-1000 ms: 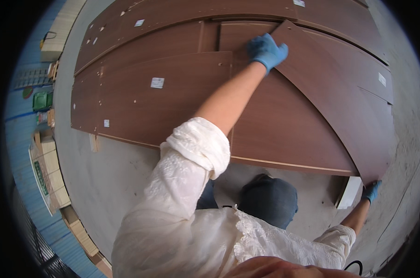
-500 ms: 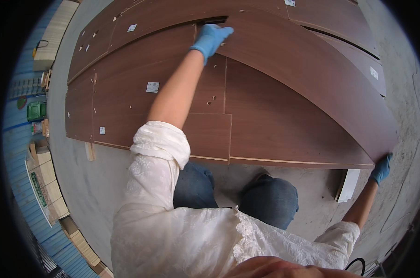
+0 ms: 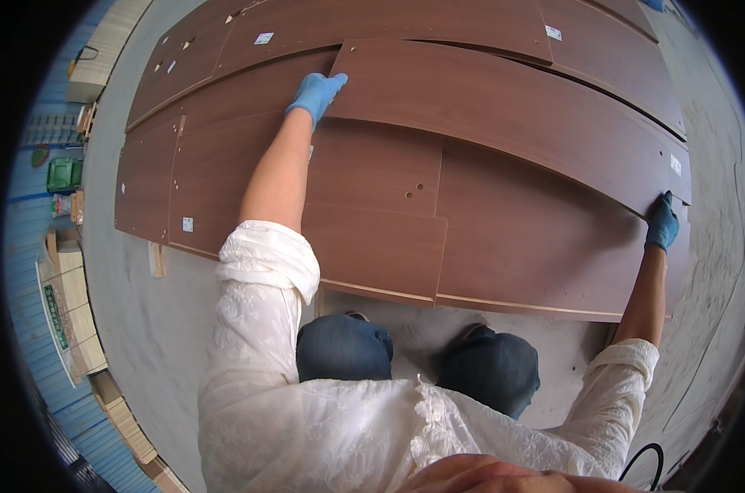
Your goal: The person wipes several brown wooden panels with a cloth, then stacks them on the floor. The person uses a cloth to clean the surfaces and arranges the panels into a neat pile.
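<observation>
A long brown wood panel [image 3: 487,99] lies between my gloved hands, on top of other brown panels. My left hand [image 3: 315,95], in a blue glove, grips its left end with the fingers closed round the edge. At the right end, my right hand [image 3: 661,223] holds the near corner, also in a blue glove. The panel's near edge stands slightly above the wide panel [image 3: 537,238] beneath and casts a shadow on it. Two small round holes [image 3: 414,191] show in a neighbouring panel close to me.
More brown panels with small white labels [image 3: 264,39] are stacked at the far side. Pale board stacks [image 3: 76,316] and a green bin [image 3: 63,174] line the left, beside a blue corrugated wall [image 3: 27,271]. Grey concrete floor [image 3: 154,329] surrounds the pile.
The panel has shifted left and its right end has swung away from me. My left hand moved left with it; my right hand moved farther away.
</observation>
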The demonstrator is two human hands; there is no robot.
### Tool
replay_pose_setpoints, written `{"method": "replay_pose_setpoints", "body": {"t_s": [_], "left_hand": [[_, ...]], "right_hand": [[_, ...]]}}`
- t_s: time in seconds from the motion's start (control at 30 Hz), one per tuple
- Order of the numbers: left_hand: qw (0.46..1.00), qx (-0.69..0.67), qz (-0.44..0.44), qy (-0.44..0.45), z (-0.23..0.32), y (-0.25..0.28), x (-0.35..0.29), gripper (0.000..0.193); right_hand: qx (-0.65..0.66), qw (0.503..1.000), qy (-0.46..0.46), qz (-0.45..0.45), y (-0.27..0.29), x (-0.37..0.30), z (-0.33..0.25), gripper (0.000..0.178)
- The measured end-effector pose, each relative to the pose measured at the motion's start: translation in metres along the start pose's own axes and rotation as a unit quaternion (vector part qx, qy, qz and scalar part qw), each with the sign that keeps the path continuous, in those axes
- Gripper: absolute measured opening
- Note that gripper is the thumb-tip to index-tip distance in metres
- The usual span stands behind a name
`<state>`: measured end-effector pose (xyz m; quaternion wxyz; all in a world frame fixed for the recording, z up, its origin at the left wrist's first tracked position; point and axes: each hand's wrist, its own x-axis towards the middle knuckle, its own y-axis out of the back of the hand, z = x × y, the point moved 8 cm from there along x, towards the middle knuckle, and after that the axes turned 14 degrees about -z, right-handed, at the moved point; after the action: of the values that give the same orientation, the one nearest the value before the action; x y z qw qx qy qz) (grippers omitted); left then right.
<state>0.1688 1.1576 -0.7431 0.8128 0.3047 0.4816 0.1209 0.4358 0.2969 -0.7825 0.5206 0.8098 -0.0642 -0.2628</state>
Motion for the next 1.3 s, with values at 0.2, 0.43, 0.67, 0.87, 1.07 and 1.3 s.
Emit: {"method": "replay_pose_setpoints", "body": {"t_s": [0.2, 0.43, 0.67, 0.87, 1.07, 1.3], "left_hand": [[0.998, 0.011, 0.036, -0.045, 0.019, 0.001, 0.017, 0.050], [0.999, 0.027, 0.029, -0.036, 0.019, -0.007, 0.023, 0.059], [0.997, -0.026, 0.006, -0.067, 0.037, -0.004, -0.004, 0.052], [0.995, -0.041, 0.008, -0.094, 0.050, 0.004, -0.018, 0.046], [0.975, -0.134, 0.005, -0.175, 0.026, 0.004, -0.036, 0.049], [0.959, -0.208, -0.100, -0.163, 0.019, -0.023, -0.069, 0.028]], "right_hand": [[-0.040, 0.999, 0.001, 0.006, 0.021, 0.019, -0.003, 0.089], [-0.028, 1.000, 0.005, 0.007, 0.033, 0.030, -0.015, 0.088], [0.090, 0.996, 0.008, 0.028, 0.048, 0.038, 0.000, 0.082], [0.089, 0.995, -0.045, 0.002, 0.036, 0.020, 0.044, 0.080], [0.243, 0.965, -0.084, -0.052, -0.005, 0.013, 0.083, 0.070], [0.016, 0.996, -0.082, 0.006, 0.009, 0.001, 0.136, 0.094]]}}
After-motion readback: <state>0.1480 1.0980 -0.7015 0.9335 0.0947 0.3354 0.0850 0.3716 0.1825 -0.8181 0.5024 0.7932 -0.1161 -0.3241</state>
